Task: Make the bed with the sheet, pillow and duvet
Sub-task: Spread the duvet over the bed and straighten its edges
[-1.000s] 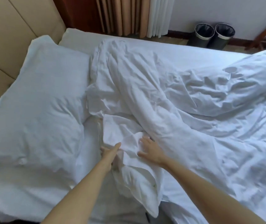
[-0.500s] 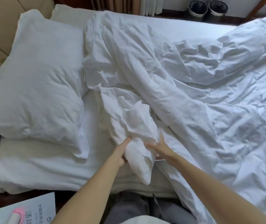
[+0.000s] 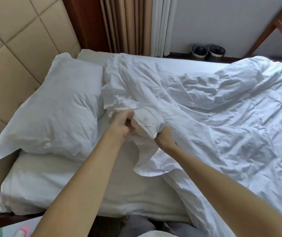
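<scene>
White cotton fills nearly everything, and that sameness is the main hazard: the duvet (image 3: 196, 106) lies twisted in a ridge running from near the pillow (image 3: 54, 113) towards the foot of the bed, so the edge being worked is hard to tell from the folds around it. The left hand (image 3: 122, 123) is closed around a bunched corner of the duvet, and the right hand (image 3: 163, 138) is clamped on the same bundle just beside it, low on its underside. With both grips so close together, a pull would probably drag the whole twisted mass rather than spread it, and could catch the pillow, which lies just beside the bundle. The loose flap hanging below the hands might also slip free.

From left to right: a padded beige headboard (image 3: 17, 48), the pillow against it, the fitted sheet (image 3: 119, 189) bare along the near edge, then the crumpled duvet. Behind stand curtains (image 3: 133, 24), two dark bins (image 3: 208, 52) by the wall, and a wooden leg at far right.
</scene>
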